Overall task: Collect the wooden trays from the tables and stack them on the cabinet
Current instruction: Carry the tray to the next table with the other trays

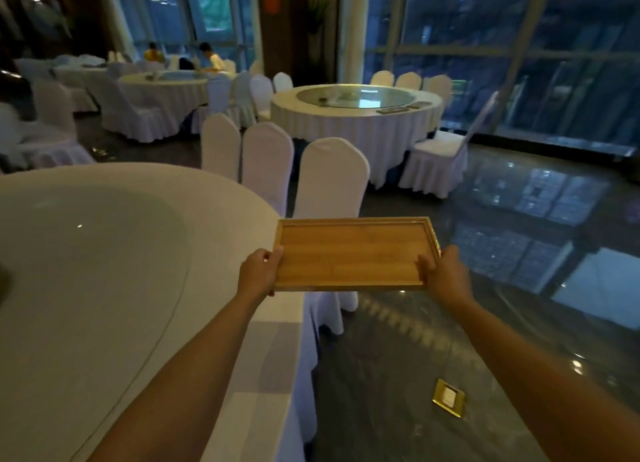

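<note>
I hold a rectangular wooden tray [349, 253] level in front of me, past the right edge of the near round table [104, 288]. My left hand [259, 271] grips its left short side and my right hand [445, 274] grips its right short side, thumbs on top. The tray is empty. On the far round table [346, 122], two more flat wooden trays [391, 109] [420, 104] lie near its right rim. No cabinet is in view.
White-covered chairs [329, 184] stand between the near and far tables. A brass floor socket [448, 397] sits in the glossy dark floor at lower right. Glass walls run along the right. Two people sit at a distant table [166, 90] at back left.
</note>
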A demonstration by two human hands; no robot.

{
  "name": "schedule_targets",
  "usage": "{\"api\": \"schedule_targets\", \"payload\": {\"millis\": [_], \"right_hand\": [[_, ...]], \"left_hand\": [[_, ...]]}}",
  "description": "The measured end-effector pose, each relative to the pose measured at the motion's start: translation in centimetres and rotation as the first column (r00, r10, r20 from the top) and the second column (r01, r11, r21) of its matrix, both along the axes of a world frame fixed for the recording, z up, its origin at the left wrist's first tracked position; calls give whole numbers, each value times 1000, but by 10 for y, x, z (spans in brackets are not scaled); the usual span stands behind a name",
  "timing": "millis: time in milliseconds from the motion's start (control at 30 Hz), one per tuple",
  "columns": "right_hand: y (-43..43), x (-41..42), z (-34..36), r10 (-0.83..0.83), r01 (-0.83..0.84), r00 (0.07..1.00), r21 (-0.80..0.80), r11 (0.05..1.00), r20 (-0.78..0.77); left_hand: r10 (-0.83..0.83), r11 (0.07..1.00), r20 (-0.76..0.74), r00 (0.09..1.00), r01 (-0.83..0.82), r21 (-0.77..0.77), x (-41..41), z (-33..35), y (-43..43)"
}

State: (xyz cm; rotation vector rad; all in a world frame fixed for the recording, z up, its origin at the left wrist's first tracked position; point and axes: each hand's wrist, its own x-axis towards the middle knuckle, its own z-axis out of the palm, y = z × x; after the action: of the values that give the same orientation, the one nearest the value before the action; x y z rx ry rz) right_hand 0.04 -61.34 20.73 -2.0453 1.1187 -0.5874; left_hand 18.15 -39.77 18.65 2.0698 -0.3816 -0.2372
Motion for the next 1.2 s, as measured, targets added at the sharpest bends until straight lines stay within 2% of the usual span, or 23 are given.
{"api": "schedule_targets", "payload": {"millis": [400, 667, 967, 1200], "right_hand": [[-246, -14, 9, -56, 58, 998, -72, 996, 21], [-385, 14, 3, -96, 98, 994, -30, 995, 50], [-573, 117, -25, -148, 148, 989, -40, 988, -11], [-733, 239, 1, -137, 137, 989, -1, 991, 54]], "left_hand": [[-165, 985, 33, 986, 163, 61, 20, 21, -273], [-225, 973, 74, 972, 220, 72, 62, 26, -419], [-279, 948, 75, 957, 262, 178, 174, -5, -606], [-280, 942, 96, 955, 254, 218, 302, 26, -772]]}}
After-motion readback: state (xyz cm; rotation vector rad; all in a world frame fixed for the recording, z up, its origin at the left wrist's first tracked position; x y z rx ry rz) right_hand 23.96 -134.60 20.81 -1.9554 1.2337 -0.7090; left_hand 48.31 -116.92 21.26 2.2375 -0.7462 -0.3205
